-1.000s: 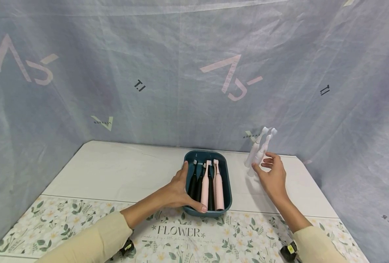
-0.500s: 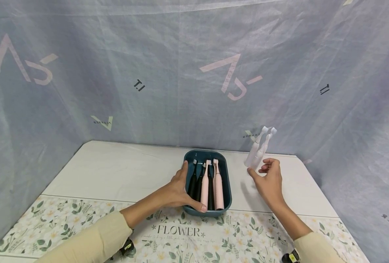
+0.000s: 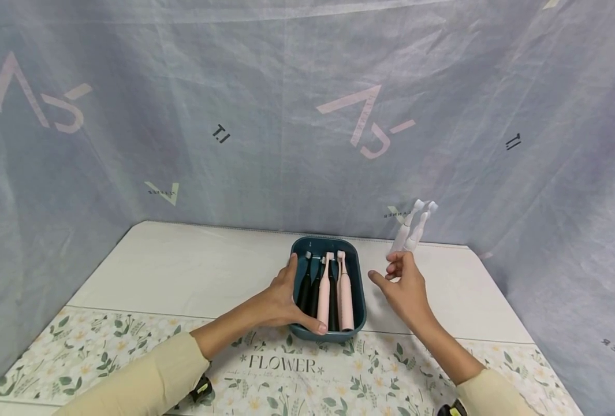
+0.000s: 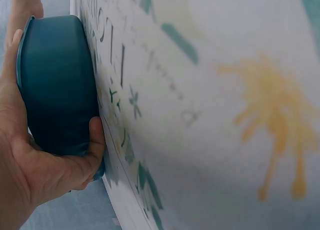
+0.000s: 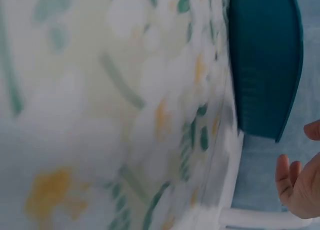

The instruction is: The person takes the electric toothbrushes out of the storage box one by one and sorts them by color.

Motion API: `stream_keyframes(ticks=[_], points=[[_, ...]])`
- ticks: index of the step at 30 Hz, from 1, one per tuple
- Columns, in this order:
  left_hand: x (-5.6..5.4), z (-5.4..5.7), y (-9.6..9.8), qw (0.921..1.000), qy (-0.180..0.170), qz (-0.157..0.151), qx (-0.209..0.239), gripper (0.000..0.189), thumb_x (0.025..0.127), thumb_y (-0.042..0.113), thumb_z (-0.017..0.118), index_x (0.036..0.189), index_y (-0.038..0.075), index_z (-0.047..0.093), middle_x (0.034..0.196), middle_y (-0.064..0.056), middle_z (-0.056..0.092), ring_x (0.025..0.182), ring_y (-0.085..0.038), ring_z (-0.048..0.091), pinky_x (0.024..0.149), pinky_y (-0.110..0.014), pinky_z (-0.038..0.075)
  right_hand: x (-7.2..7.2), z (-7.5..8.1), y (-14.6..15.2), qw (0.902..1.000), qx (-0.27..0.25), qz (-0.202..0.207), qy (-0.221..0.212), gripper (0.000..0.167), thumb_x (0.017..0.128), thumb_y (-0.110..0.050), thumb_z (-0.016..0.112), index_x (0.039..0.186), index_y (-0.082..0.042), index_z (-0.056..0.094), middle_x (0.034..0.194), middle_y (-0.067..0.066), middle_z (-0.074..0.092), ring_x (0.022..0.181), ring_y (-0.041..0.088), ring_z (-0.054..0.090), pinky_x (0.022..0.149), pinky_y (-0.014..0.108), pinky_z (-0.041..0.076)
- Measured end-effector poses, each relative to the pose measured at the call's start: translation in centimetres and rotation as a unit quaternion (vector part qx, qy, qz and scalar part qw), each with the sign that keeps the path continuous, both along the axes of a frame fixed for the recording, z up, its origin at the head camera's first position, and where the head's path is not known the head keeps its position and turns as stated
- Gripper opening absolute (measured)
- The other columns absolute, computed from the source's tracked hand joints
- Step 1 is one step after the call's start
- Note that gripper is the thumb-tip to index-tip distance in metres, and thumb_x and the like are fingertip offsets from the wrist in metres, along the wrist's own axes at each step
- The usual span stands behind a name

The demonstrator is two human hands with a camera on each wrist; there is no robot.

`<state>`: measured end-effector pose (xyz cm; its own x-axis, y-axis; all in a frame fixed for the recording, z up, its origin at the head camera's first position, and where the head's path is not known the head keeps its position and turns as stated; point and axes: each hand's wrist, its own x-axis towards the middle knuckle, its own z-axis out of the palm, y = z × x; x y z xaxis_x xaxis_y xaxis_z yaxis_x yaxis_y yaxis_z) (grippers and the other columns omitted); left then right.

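Note:
A dark teal plastic bin (image 3: 333, 337) holds several electric toothbrushes lying side by side, among them black ones (image 3: 304, 293) and pink ones (image 3: 346, 300). My left hand (image 3: 278, 303) grips its near left corner, thumb along the front and fingers along the left side. The left wrist view shows the fingers of that hand (image 4: 30, 160) bent around the bin wall (image 4: 60, 85). To the right of the bin, my right hand (image 3: 407, 292) hangs with thumb and fingers apart, holding nothing. Behind it stand several white electric toothbrushes (image 3: 402, 234), upright, their lower parts partly hidden by the hand.
A white tabletop (image 3: 193, 266) with a floral-printed mat area (image 3: 286, 398) in front lies under everything. A grey-blue cloth curtain (image 3: 265, 173) rises behind and at both sides. The right wrist view shows the bin's side (image 5: 265, 65) beside the right hand (image 5: 305, 185).
My right hand has drawn away from the white toothbrushes, moving left toward the bin and slightly nearer. The left hand and the bin have stayed in place.

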<state>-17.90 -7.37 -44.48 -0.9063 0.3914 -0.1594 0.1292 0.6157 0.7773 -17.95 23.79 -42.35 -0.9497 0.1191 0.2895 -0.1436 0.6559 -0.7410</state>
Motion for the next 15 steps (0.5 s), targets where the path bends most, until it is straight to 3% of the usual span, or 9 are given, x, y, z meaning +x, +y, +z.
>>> stream_keyframes(ticks=[15], points=[[-0.1, 0.1, 0.0, 0.9999, 0.007, -0.002, -0.010, 0.176, 0.062, 0.079, 0.102, 0.181, 0.030, -0.018, 0.192, -0.016, -0.004, 0.176, -0.050, 0.012, 0.130, -0.078, 0.036, -0.2, 1.8, -3.3, 0.9927, -0.053, 0.098, -0.046, 0.039, 0.107, -0.021, 0.081, 0.139, -0.008, 0.063, 0.116, 0.015, 0.068, 0.098, 0.022, 0.072, 0.073, 0.027, 0.065]])
